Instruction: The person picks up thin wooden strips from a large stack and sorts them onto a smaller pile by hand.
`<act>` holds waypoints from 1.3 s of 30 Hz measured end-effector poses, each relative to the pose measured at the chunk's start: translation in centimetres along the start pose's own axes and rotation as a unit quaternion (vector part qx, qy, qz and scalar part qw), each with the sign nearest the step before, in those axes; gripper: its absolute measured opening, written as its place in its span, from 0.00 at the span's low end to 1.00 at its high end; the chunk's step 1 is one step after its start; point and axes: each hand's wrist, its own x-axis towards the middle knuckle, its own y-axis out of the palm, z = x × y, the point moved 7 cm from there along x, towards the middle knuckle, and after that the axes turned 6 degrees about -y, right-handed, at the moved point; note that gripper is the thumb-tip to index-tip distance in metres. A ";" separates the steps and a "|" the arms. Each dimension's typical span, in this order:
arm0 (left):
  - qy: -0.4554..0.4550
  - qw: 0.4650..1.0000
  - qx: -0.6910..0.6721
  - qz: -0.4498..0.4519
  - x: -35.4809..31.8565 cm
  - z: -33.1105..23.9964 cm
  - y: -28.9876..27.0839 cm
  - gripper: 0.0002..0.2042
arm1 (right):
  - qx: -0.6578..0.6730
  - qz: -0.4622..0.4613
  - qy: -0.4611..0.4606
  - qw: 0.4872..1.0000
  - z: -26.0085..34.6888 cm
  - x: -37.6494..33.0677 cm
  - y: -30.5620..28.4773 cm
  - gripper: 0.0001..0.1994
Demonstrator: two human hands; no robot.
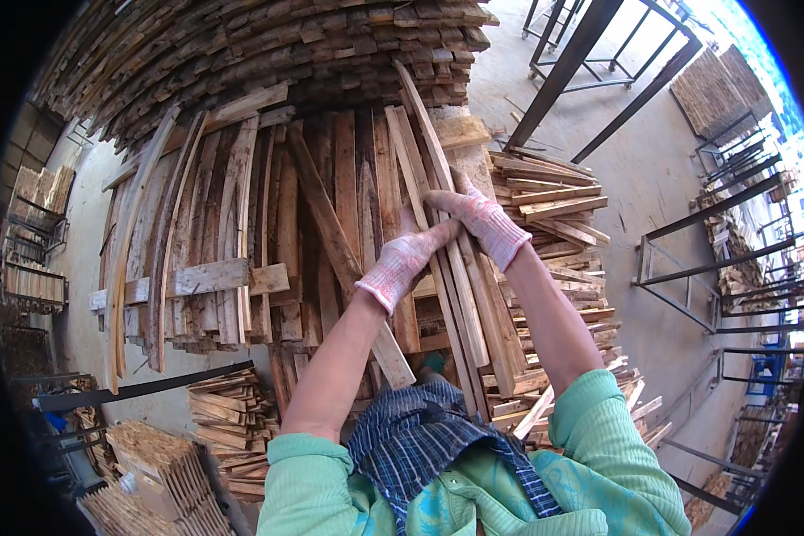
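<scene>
Both my hands wear pale, pink-stained work gloves and meet over a small bundle of long, narrow wooden strips [459, 275]. The strips run away from me, slightly tilted to the left at the far end. My left hand [407, 255] is closed round the bundle's left side, its thumb across the top and its other fingers mostly hidden. From the right side my right hand [481, 219] grips the same strips a little farther up, thumb over them. Just left of my left hand, a loose wooden slat [330, 214] lies slanted over a layer of boards [214, 179].
A tall stack of wooden strips [268, 54] rises at the far side. Short pieces [554, 201] are piled to the right. Dark metal frames [563, 76] stand on the concrete floor [621, 192]. More bundled wood [156, 464] sits at lower left.
</scene>
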 end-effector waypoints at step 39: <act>0.011 0.600 0.720 -0.347 4.3 -4.4 -3.9 0.30 | -0.483 -0.128 0.089 0.861 -5.0 0.1 -6.9 0.50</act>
